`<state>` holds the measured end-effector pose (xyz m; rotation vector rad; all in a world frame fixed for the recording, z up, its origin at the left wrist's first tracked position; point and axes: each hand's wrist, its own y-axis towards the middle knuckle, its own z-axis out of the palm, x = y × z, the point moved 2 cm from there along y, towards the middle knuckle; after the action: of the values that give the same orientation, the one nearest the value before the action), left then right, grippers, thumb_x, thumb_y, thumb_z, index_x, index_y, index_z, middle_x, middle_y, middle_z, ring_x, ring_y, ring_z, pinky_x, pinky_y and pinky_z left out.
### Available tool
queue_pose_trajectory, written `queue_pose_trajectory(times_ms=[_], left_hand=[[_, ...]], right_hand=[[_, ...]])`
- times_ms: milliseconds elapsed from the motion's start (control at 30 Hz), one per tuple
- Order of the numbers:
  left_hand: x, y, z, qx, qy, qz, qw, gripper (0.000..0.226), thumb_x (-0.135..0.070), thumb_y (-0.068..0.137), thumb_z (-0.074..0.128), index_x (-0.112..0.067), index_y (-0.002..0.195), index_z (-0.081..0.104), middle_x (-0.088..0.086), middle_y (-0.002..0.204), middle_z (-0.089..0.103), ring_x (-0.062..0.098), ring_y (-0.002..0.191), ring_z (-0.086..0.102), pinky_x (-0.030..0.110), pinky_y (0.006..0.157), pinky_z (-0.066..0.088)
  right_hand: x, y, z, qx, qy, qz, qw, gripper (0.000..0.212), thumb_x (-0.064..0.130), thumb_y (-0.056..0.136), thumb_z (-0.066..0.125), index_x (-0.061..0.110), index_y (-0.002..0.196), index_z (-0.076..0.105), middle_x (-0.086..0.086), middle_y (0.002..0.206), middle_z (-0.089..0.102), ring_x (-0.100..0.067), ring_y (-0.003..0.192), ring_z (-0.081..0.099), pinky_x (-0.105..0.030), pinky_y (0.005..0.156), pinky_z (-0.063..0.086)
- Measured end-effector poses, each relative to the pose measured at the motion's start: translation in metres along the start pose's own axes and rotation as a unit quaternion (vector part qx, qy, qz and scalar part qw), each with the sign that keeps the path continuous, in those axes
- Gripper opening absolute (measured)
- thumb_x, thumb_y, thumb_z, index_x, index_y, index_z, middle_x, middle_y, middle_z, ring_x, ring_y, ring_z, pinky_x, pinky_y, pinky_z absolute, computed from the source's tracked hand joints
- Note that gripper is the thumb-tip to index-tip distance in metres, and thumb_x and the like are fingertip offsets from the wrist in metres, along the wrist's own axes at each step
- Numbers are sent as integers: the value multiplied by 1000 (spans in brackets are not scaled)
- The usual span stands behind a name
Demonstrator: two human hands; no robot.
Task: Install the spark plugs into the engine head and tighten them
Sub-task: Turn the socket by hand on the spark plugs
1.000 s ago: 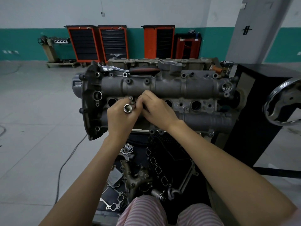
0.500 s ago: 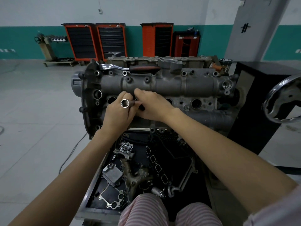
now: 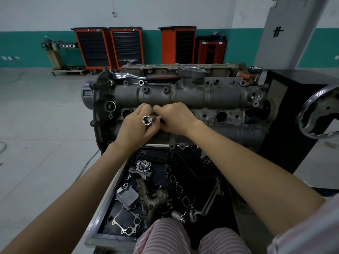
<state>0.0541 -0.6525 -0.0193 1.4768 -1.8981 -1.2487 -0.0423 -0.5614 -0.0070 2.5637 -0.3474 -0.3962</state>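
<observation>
The grey engine head stands on its side on a stand in front of me, with dark round spark plug holes along its middle. My left hand grips a shiny spark plug socket, its open end facing me. My right hand is curled against the head beside it, fingertips pinching something small next to the socket that I cannot make out. A ratchet with a black and red handle lies on top of the head. No spark plug is plainly visible.
A black tray below the engine holds gaskets, housings and other loose parts. A chrome handwheel sticks out at the right by a black cabinet. Orange tool cabinets line the far wall.
Both hands stay together at the middle of the head. The socket in my left hand has shifted slightly right, toward my right hand's fingers.
</observation>
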Motion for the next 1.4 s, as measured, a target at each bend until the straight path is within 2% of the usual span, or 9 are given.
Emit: queue_pose_trajectory(times_ms=[100,200,300,433,800,933,1067,1233,1400], left_hand=[[5,2,3,-36,-4,-20,999,38,-29,85,52,-6,58,40,4,59,38,21,50,39,33,44,34],[8,-2,6,-78,0,-57,995,48,-27,84,58,4,50,46,14,51,44,28,45,43,39,44,36],[6,-10,11,-110,8,-75,991,43,-22,85,58,0,50,45,8,49,43,20,46,39,33,46,32],[-4,-14,16,-105,16,-71,992,34,-18,89,50,-2,59,48,7,54,44,12,52,36,21,50,25],[-11,-12,17,-79,-19,-151,985,25,-29,84,40,-6,77,42,5,74,39,18,64,38,18,56,23],[-9,-8,17,-82,3,-174,981,47,-39,88,50,3,67,51,9,64,50,22,59,45,27,54,31],[-9,-7,19,-89,10,-177,980,46,-30,90,54,5,60,55,12,56,53,25,53,47,37,53,35],[-14,-12,16,-79,25,-126,989,31,-28,91,42,-8,67,42,2,64,39,18,57,36,20,54,20],[-15,-12,14,-85,-3,-145,986,31,-29,86,40,-2,73,46,4,69,40,20,63,40,19,56,21]], right_hand=[[-1,2,4,12,-3,13,1000,23,24,87,48,4,90,58,-16,83,65,-37,77,60,-32,56,26],[-1,2,5,8,15,38,999,26,24,88,48,2,87,61,-19,84,66,-38,78,60,-31,57,27],[1,0,3,-2,42,59,997,24,22,85,54,1,81,65,-22,78,66,-40,72,61,-30,55,29],[1,1,3,2,29,75,997,22,24,84,52,3,84,56,-18,78,65,-39,72,61,-31,54,30],[1,-1,5,11,-18,63,998,20,24,86,50,6,83,57,-13,77,65,-34,69,60,-29,52,25],[1,-3,1,-8,5,94,995,20,25,82,55,8,81,65,-16,76,66,-38,70,60,-30,54,27],[0,-4,1,-13,13,102,995,20,26,83,53,10,85,65,-15,78,67,-38,72,61,-30,55,29],[1,-4,4,-28,4,80,996,22,28,84,48,8,92,50,-11,74,66,-34,65,61,-29,52,27],[3,-4,2,-29,2,51,998,19,25,83,52,7,87,57,-13,71,65,-36,65,61,-30,51,25]])
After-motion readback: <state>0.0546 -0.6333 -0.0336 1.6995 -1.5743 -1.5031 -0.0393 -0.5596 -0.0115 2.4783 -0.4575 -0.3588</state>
